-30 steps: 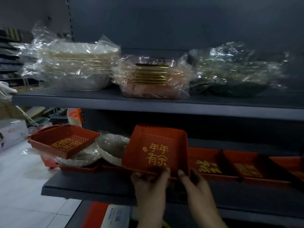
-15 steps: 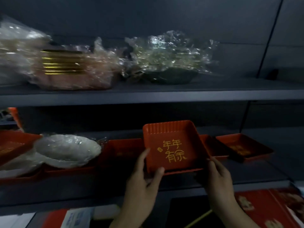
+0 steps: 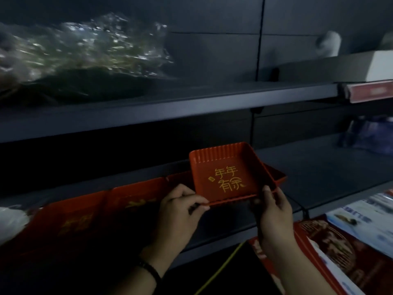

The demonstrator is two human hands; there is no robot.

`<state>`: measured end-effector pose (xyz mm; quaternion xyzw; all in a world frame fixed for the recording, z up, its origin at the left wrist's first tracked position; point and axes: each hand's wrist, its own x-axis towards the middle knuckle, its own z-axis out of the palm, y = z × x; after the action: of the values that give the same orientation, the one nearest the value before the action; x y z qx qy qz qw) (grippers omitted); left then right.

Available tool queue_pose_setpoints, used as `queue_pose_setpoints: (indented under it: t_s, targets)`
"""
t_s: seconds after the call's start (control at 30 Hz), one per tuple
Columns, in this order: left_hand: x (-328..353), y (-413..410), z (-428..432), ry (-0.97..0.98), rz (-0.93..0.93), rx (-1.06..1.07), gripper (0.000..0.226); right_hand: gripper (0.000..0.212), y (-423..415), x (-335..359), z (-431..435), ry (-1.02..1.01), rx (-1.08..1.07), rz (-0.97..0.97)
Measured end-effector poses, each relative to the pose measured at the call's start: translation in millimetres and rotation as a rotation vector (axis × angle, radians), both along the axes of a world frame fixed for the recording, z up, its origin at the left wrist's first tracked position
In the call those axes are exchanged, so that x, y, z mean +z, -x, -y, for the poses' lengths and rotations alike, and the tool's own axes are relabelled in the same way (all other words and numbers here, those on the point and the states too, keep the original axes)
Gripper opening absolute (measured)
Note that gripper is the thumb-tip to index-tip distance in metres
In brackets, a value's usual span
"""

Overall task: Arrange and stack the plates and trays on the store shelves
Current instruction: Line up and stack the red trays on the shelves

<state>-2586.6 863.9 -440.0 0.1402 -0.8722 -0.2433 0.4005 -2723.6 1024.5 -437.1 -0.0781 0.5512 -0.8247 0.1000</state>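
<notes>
I hold a square red tray (image 3: 228,165) with gold characters, tilted toward me, over the middle shelf (image 3: 331,177). My left hand (image 3: 180,207) grips its near left corner and my right hand (image 3: 273,206) grips its near right corner. Under its far right side another red tray (image 3: 276,175) lies flat on the shelf. More red trays (image 3: 136,201) sit in a row to the left, the nearest ones (image 3: 70,222) dark and blurred.
A plastic-wrapped stack of dark dishes (image 3: 85,60) sits on the upper shelf (image 3: 191,103) at left. A white wrapped item (image 3: 10,220) shows at the far left edge. Red and blue boxes (image 3: 350,241) lie on the lower shelf at right.
The view has swung to the right along the shelves. Both hands have carried the lettered red tray rightward, past the row of trays, to above the last one.
</notes>
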Motion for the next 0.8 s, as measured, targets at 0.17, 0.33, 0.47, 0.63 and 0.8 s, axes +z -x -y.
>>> queue_pose_setpoints:
  t_s: [0.17,0.33,0.47,0.63,0.8]
  targets:
    - [-13.7,75.7,-11.0,-0.028,-0.045,0.033,0.018,0.042,30.7,-0.6,-16.8,0.295,0.001,0.259]
    - [-25.1,134.9,-9.8,-0.040,-0.054,0.035,0.019,0.030,43.9,-16.2,-23.0,0.160,-0.002,0.250]
    - [-29.0,171.4,-12.7,-0.058,-0.033,0.064,0.020,0.019,48.5,-24.7,-26.2,0.032,0.000,0.155]
    - [-34.8,202.2,-21.7,-0.110,0.078,0.046,0.017,0.018,47.2,-31.5,-20.7,-0.027,-0.036,0.146]
    - [-39.3,199.3,-30.3,0.154,0.358,0.096,0.026,0.019,48.1,-31.5,-18.9,-0.029,-0.030,0.130]
